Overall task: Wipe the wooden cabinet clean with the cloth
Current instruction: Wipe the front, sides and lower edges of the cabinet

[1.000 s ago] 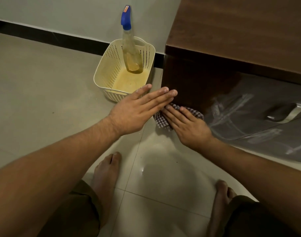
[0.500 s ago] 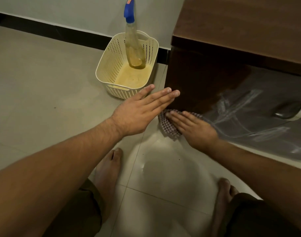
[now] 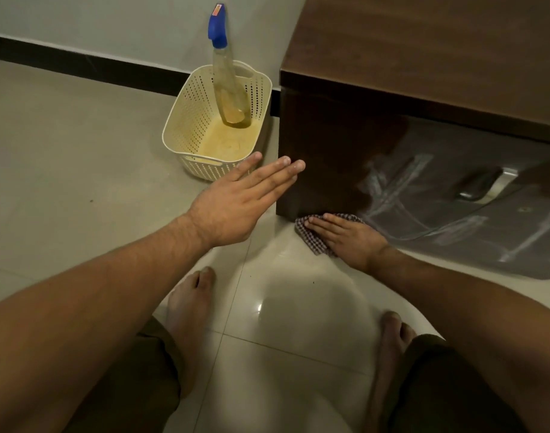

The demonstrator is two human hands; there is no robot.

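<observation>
A dark wooden cabinet [image 3: 423, 57] fills the upper right, its glossy front [image 3: 326, 157] facing me. A checked cloth [image 3: 314, 242] lies pressed against the bottom left of that front, at floor level. My right hand [image 3: 348, 239] lies flat on the cloth, fingers pointing left. My left hand [image 3: 239, 201] hovers flat with fingers straight and together, its fingertips at the cabinet's left front corner, holding nothing.
A cream perforated basket [image 3: 186, 120] stands on the floor left of the cabinet, holding a spray bottle [image 3: 227, 89] with a blue nozzle. The cabinet front has a metal handle [image 3: 486, 185] and streaky reflections. My bare feet [image 3: 189, 310] rest on the glossy tiled floor [image 3: 64, 167].
My right hand and the cloth have slid down the cabinet front to its bottom edge and slightly right. My left hand stayed near the corner; the view shifted a little.
</observation>
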